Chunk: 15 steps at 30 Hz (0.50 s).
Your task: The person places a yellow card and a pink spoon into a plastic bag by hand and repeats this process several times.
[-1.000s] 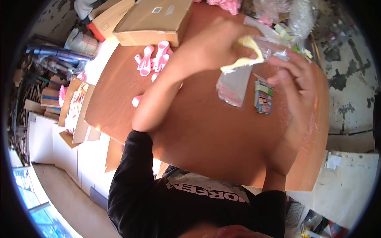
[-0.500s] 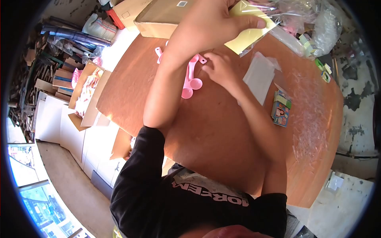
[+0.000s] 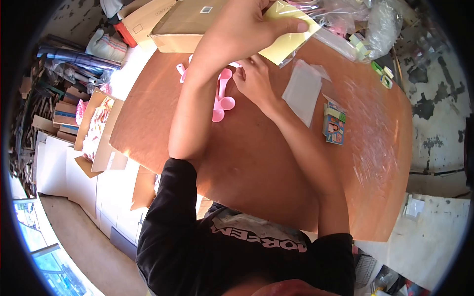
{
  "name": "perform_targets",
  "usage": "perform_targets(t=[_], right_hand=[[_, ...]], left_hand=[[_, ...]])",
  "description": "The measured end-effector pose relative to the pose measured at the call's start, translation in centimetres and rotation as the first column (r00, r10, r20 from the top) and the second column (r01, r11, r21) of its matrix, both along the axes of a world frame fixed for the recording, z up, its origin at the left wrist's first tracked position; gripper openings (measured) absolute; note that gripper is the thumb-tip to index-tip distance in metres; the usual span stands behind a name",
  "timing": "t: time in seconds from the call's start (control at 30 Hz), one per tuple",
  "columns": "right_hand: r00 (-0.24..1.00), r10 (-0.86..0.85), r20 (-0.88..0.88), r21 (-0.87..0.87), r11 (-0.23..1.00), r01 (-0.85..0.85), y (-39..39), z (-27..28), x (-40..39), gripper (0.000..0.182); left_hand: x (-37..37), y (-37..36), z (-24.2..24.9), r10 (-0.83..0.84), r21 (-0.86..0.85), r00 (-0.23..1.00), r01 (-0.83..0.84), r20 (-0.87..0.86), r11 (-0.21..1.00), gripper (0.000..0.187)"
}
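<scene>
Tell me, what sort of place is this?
Probably a small packing workshop, judging by the pink spoons and clear plastic sleeves on the table, and the cardboard box at its far side.

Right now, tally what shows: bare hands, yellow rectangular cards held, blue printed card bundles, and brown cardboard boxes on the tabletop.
Bare left hand and right hand: 2
Yellow rectangular card: 1
Blue printed card bundle: 1
Brown cardboard box: 1
Total: 5
</scene>
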State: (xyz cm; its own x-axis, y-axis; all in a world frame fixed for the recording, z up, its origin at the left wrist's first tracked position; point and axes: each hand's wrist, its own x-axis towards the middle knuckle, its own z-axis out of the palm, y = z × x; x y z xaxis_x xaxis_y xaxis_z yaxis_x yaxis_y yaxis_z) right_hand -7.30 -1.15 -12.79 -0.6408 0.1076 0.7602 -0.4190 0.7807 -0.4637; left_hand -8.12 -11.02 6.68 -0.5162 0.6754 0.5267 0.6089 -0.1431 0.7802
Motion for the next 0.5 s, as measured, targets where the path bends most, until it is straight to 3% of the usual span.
perform_targets(t=[0.07,0.13,0.2,0.27,0.33,0.4,0.43,0.5], right_hand=[[0.999,-0.014,-0.036,0.002,1.000,0.014,0.0,1.2,1.4,0.024],[0.996,-0.023,-0.090,0.019,1.000,0.025,0.9,2.8,1.9,0.023],[0.988,-0.014,-0.156,0.022,1.000,0.017,1.9,3.6,3.1,0.019],[0.997,-0.023,-0.071,-0.028,0.999,0.021,3.2,4.8,5.4,0.016],[0.991,-0.038,0.125,-0.043,0.998,0.044,4.8,7.5,8.1,0.010],[0.981,0.094,0.169,-0.078,0.994,-0.082,7.6,9.3,10.3,0.009],[0.969,0.138,0.205,-0.111,0.987,-0.117,8.8,10.6,11.9,0.010],[0.923,0.177,0.341,-0.255,0.963,-0.091,11.1,13.1,14.9,0.014]], left_hand=[[0.2,0.1,0.0,0.043,-0.065,0.998,-0.040,0.045,0.997,0.028],[-0.1,0.8,-0.7,0.022,0.103,0.996,-0.013,-0.089,0.995,0.027],[-0.2,1.3,-1.6,0.027,0.079,0.997,-0.021,-0.075,0.997,0.028],[-0.4,1.7,-2.2,0.067,0.023,0.997,-0.066,-0.048,0.998,0.031],[-0.6,1.9,-2.5,0.080,0.011,0.992,-0.079,-0.094,0.997,0.032],[-0.9,2.3,-2.7,0.073,-0.077,0.988,-0.084,-0.134,0.993,0.031],[-0.7,2.6,-2.8,0.064,-0.113,0.997,-0.069,-0.054,0.991,0.028],[-1.1,3.4,-3.6,0.035,-0.131,0.992,-0.052,-0.125,0.990,0.026]])
